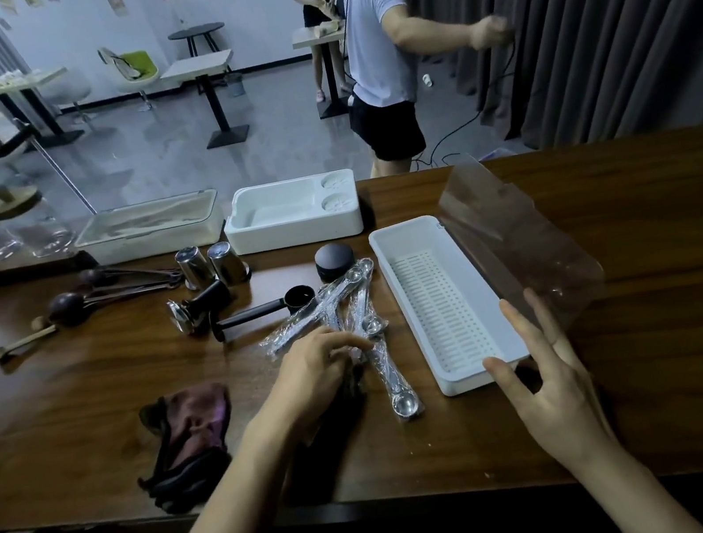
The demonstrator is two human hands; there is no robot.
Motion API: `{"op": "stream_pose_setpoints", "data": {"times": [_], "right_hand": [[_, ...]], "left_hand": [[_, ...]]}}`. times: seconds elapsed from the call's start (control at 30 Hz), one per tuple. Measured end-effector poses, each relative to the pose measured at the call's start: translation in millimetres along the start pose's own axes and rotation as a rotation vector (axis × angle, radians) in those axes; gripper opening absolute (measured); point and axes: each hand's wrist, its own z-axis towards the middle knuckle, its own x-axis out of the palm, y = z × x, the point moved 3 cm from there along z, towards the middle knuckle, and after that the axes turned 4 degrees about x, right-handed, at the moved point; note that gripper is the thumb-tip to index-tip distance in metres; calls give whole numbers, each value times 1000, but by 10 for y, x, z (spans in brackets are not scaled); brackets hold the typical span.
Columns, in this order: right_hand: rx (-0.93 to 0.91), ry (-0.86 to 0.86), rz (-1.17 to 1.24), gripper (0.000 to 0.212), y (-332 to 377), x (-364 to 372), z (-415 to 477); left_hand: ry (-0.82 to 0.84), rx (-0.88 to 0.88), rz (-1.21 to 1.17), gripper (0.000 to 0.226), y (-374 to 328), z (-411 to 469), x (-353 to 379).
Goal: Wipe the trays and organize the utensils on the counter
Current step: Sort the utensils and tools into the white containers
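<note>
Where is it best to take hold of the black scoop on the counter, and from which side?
Pinch the black scoop by the middle of its straight handle, coming from above. It lies flat on the counter with the handle pointing left and free on both sides there; the cup end sits close to the wrapped metal spoons.

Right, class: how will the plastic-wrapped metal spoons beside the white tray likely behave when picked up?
The wrapped spoons look like rigid metal, so they are probably stiff, not floppy. Their glossy plastic sleeves may feel slippery. They lie crossed in a pile that the left hand grips, so lifting one could drag others.
</note>
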Motion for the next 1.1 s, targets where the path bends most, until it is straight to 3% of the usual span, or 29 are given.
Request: {"op": "stream_pose_setpoints", "data": {"times": [0.13, 0.3, 0.4, 0.5, 0.63, 0.73, 0.9, 1.1], "right_hand": [[3, -4, 2, 65, -10, 6, -1], [7, 6, 18, 62, -32, 14, 3], [3, 5, 24, 60, -37, 18, 2], [0, 8, 26, 60, -25, 25, 12], [-12, 11, 16, 60, -5, 12, 10], [-10, 22, 11, 60, 17, -4, 6], [13, 18, 19, 67, 16, -15, 2], [20, 25, -4, 66, 1, -10, 2]], "left_hand": [[100, 30, 17, 19, -24, -34, 4], [90, 2, 71, 15, -86, -7, -32], [49, -71, -181, 20, -102, 20, -43], [-109, -63, -402, 23, -262, 100, -133], [-185, -13, -526, 27, -656, 295, -209], [-209, 19, -436, 28, -902, 472, -44], [-257, 52, -40, 40, -1060, 713, 366], [-109, 13, 66, 47, -1061, 826, 500]]}}
